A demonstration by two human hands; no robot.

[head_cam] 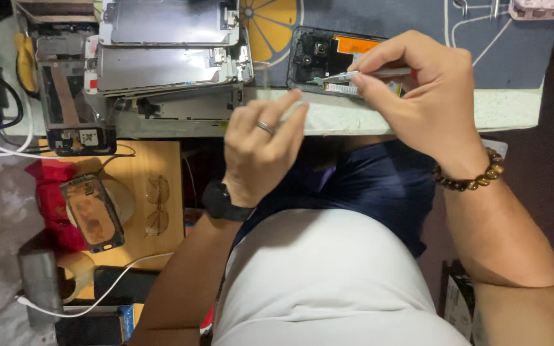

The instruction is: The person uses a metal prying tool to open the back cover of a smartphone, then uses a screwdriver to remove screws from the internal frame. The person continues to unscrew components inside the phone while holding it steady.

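An opened phone [318, 59] with its back off lies on the blue work mat [514, 57] near the bench's front edge; black camera modules and an orange part show inside. My right hand [418, 96] pinches a slim silver tool [354, 75] whose tip rests on the phone's inner board. A bead bracelet circles that wrist. My left hand [261, 150] hovers at the bench edge just left of the phone, fingers loosely curled, a ring on one finger and a black watch on the wrist. Whether it holds anything small is unclear.
A stack of silver phone screen frames [168, 57] sits at the left of the bench. Below it, a low wooden stool [155, 186] carries glasses, a copper-backed phone part [91, 213] and white cables. More tools lie at the mat's far edge.
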